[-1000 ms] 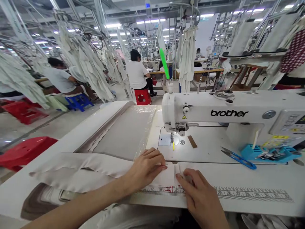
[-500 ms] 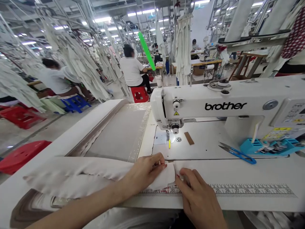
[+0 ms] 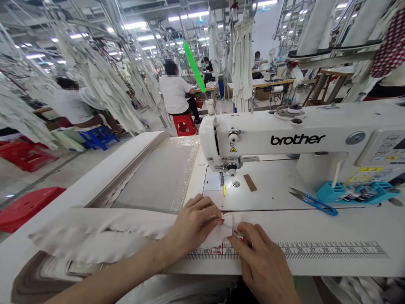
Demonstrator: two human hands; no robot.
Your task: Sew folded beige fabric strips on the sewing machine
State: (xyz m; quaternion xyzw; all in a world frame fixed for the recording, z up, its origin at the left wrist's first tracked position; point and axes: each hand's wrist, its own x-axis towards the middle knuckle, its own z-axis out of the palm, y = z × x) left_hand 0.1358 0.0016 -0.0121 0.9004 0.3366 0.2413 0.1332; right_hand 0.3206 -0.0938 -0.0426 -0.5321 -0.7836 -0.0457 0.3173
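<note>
A long strip of off-white fabric (image 3: 104, 232) lies across the front of the sewing table. My left hand (image 3: 194, 223) pinches the strip's right end between thumb and fingers. My right hand (image 3: 261, 261) presses its fingertips on the small folded end of the same fabric (image 3: 225, 229), just above the printed ruler (image 3: 316, 250) on the table's front edge. Behind my hands stands a white Brother sewing machine (image 3: 294, 139), its needle (image 3: 224, 182) lit over the plate.
Blue-handled snips (image 3: 313, 202) and a blue tray of clips (image 3: 357, 193) lie under the machine arm at right. A stack of grey fabric (image 3: 155, 177) lies at left. People sit at tables beyond; hanging garments and red stools (image 3: 25, 202) line the aisle.
My head has shifted, so the machine sits slightly lower-left. My left fingers have curled tighter on the fabric end, which has lifted and folded; my right fingertips moved left toward it.
</note>
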